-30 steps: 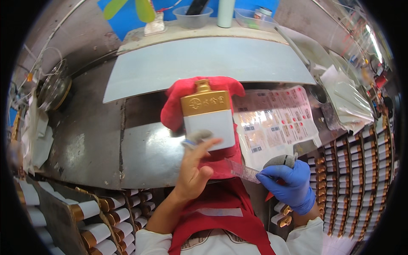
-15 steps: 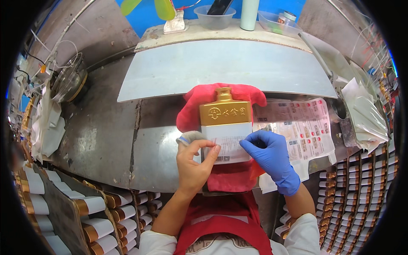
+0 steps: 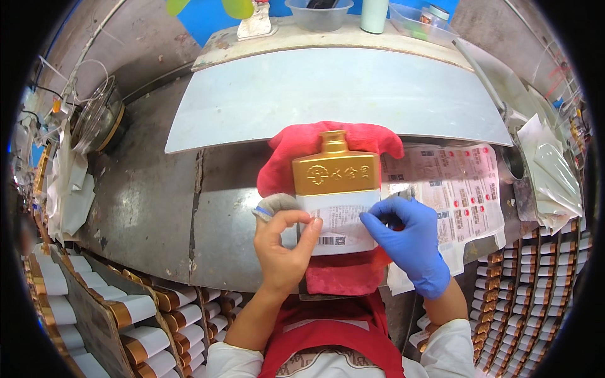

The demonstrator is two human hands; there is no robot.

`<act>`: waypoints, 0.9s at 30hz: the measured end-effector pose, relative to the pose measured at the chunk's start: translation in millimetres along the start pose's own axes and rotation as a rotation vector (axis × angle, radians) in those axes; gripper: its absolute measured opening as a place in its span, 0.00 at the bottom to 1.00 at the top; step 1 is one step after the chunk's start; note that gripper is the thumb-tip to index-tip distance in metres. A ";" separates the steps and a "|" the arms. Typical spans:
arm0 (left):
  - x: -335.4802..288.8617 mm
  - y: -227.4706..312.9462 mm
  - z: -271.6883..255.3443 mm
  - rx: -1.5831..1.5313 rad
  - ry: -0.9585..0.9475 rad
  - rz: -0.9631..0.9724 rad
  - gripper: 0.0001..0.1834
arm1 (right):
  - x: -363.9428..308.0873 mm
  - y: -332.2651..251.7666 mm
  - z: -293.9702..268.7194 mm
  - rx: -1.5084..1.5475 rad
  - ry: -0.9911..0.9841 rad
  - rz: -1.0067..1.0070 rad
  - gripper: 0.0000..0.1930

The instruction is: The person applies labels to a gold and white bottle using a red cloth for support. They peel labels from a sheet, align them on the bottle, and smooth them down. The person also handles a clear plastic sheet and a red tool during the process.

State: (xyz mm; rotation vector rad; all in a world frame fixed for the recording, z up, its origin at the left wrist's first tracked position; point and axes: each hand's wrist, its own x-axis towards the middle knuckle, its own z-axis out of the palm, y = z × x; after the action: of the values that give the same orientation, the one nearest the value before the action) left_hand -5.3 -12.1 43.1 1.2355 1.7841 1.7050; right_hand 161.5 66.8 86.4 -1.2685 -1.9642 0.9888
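A flat flask-shaped bottle (image 3: 334, 174), gold at the neck and shoulder and white below, lies face up on a red cloth (image 3: 277, 165). Over its white part is a thin clear label (image 3: 332, 222) with fine dark print and small square codes. My left hand (image 3: 282, 255), bare apart from a grey cover on a finger, pinches the label's left edge between thumb and forefinger. At the opposite edge, the thumb and forefinger of my blue-gloved right hand (image 3: 406, 236) are closed on the label. The other right fingers are curled and partly hidden.
A printed label sheet (image 3: 469, 189) lies right of the cloth. Behind stands a pale sloping board (image 3: 334, 94). Racks of white-and-gold bottles flank me at left (image 3: 142, 340) and right (image 3: 529, 296). White plastic sheets (image 3: 548, 170) hang at the right.
My view has shifted slightly, and the bottle looks a little nearer. Both hands keep their pinch at the label's edges, with the label's print now more level across the bottle.
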 end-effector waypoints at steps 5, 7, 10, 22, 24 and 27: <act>-14.6 23.2 -12.3 0.001 -0.032 0.115 0.07 | -18.7 -21.0 -21.8 0.118 -0.115 0.010 0.04; -15.0 28.8 -16.2 -0.012 -0.073 0.132 0.08 | -20.7 -22.0 -27.4 0.161 -0.142 0.024 0.04; -6.1 15.2 -7.2 0.068 -0.016 0.156 0.06 | -5.9 -16.4 -17.9 0.066 -0.119 0.032 0.05; 4.3 -6.4 5.2 0.098 0.035 0.133 0.07 | 7.5 9.8 2.6 -0.041 -0.004 -0.013 0.05; 5.3 -7.3 6.5 0.092 0.055 0.140 0.07 | 7.1 11.2 3.6 -0.039 0.011 -0.025 0.05; 5.6 -8.0 6.5 0.092 0.060 0.134 0.07 | 7.2 11.9 4.4 -0.032 0.010 -0.024 0.05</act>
State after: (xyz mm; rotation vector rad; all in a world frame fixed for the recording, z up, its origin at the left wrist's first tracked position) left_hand -5.9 -2.7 36.0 1.3849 1.8717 1.7669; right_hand 161.1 75.4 74.7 -1.2614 -1.9901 0.9410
